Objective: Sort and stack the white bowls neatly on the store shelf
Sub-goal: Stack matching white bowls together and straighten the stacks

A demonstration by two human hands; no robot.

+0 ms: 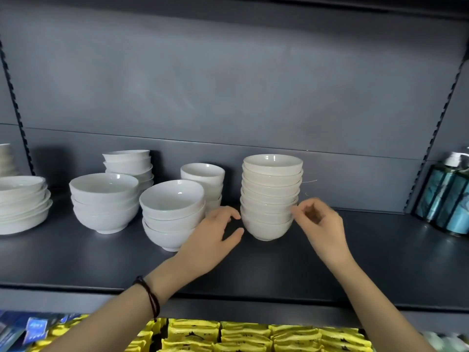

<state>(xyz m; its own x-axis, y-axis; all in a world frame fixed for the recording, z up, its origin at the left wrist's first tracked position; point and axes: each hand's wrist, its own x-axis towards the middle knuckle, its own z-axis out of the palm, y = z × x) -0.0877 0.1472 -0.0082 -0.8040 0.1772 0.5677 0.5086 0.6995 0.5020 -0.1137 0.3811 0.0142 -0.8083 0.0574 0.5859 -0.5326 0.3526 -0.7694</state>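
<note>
At the far left of the dark shelf (355, 250), a pile of wide shallow dishes (22, 207) is seen, probably kept apart because the shape is different. Next, a short stack of large bowls (104, 201) is placed at the front, and behind it a leaning stack of smaller bowls (129, 166) is standing; its top bowl is tilted, so this stack is judged not yet neat. Further right, another front stack of large bowls (172, 214) is set, with a smaller stack (203, 181) close behind it.

The left hand (210, 232) is held between this front stack and the tall stack of small bowls (271, 196), fingers loosely spread and curved, tips just beside the lower bowls; whether they touch cannot be told. A dark cord bracelet (149, 295) is worn on this wrist. The right hand (317, 219) is held at the other side, fingers curled, tips at the lower rims; nothing is gripped. The hands are probably placed so to steady or align the tall stack.

At the far right, pump bottles (446, 196) are standing. Below the shelf, yellow packets (253, 336) are stored.
</note>
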